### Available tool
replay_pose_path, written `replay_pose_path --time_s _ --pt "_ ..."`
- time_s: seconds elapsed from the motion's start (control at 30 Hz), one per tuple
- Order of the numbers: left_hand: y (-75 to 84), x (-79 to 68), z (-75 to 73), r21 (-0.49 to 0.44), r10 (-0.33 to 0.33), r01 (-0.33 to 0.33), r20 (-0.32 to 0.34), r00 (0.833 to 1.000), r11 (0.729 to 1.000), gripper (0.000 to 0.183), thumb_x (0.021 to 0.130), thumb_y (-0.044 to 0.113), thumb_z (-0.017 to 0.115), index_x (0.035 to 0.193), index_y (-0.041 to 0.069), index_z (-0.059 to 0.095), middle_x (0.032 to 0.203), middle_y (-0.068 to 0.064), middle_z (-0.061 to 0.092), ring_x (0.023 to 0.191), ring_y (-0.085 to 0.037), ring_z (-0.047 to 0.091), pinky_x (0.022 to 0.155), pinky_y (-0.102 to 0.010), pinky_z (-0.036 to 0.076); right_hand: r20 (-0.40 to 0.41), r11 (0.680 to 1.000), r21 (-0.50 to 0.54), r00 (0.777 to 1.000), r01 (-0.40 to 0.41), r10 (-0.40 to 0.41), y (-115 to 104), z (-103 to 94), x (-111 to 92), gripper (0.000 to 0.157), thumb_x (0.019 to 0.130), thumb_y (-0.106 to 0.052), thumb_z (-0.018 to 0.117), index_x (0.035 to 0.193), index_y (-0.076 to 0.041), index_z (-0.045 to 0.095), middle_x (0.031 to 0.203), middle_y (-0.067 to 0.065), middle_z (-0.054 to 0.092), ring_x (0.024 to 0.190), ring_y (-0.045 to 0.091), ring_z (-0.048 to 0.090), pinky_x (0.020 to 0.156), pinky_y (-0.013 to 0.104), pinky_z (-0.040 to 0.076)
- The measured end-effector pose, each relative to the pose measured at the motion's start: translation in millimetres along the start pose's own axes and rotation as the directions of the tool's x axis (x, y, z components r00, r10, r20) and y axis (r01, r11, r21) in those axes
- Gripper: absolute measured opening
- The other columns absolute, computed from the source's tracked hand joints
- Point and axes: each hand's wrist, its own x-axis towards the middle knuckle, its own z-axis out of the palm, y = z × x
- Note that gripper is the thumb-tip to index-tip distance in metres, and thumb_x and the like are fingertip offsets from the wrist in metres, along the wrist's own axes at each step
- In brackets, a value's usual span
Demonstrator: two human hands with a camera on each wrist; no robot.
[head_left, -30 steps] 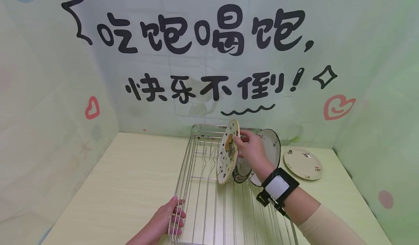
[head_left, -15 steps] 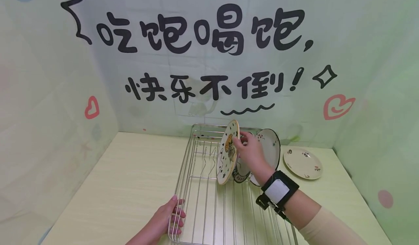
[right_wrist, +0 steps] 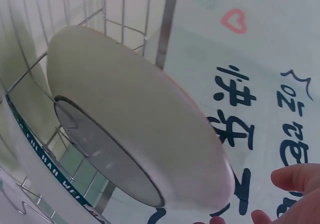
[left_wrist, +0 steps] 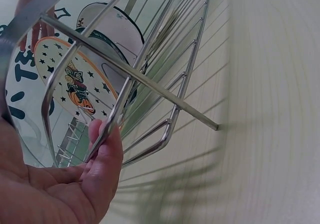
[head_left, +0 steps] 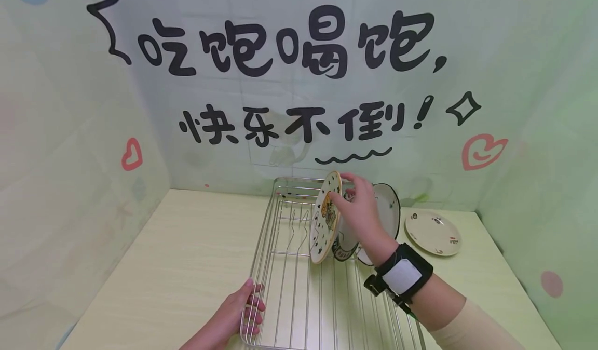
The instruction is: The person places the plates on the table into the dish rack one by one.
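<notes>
A white plate [head_left: 320,238] with black stars, a cartoon picture and an orange-yellow rim stands on edge in a wire dish rack [head_left: 290,253]. Beside its upper rim, my right hand [head_left: 363,212] has thumb and fingers spread apart. In the right wrist view the thumb [right_wrist: 297,178] is clear of the plate's pale back [right_wrist: 150,99]; fingertips show at the bottom edge, close to the rim. My left hand [head_left: 233,308] grips the rack's near left side; in the left wrist view its fingers [left_wrist: 107,159] curl round the wire.
Right of the starred plate, a dark-rimmed dish with lettering [head_left: 344,251] and a larger dark-rimmed plate [head_left: 389,210] stand in the rack. A small cream plate [head_left: 432,233] lies flat on the table [head_left: 187,256] to the right. A printed cloth backdrop [head_left: 224,168] rises behind.
My right hand's fingers have spread away from the starred plate's rim, and the hand has shifted up slightly. The plate stays standing in place. My left hand has not moved.
</notes>
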Motion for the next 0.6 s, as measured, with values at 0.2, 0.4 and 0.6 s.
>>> replay_pose_path --time_s 0.2,0.4,0.6 --pt "-0.1 -0.9 0.2 0.006 0.001 -0.001 -0.005 1.0 1.0 0.077 0.1 0.054 0.027 0.138 -0.012 0.03 0.092 -0.009 0.055 0.071 -0.017 0.056 0.06 -0.035 0.056 -0.034 0.996 0.09 0.999 -0.007 0.01 -4 -16.8 -7 0.045 0.09 -0.015 0.059 0.134 -0.012 0.047 0.142 0.008 0.036 0.12 0.026 0.046 0.09 0.039 0.046" --pt "-1.5 -0.2 -0.5 0.012 0.004 -0.004 -0.02 1.0 1.0 0.081 0.098 0.059 0.027 0.138 -0.012 0.032 0.092 -0.01 0.056 0.071 -0.018 0.056 0.06 -0.037 0.056 -0.076 0.978 0.197 0.994 -0.063 0.079 -9 -40.5 -12 0.044 0.089 -0.006 0.051 0.132 -0.009 0.047 0.138 0.009 0.041 0.118 0.022 0.046 0.083 0.03 0.042" --pt "-1.5 0.0 -1.0 0.008 -0.003 0.003 0.0 1.0 1.0 0.078 0.099 0.055 0.026 0.138 -0.012 0.031 0.093 -0.01 0.056 0.071 -0.017 0.056 0.061 -0.036 0.056 -0.123 0.96 0.263 0.984 -0.091 0.127 -5 -68.7 -20 0.04 0.092 -0.01 0.048 0.133 -0.01 0.047 0.138 0.004 0.039 0.113 0.015 0.046 0.09 0.029 0.037"
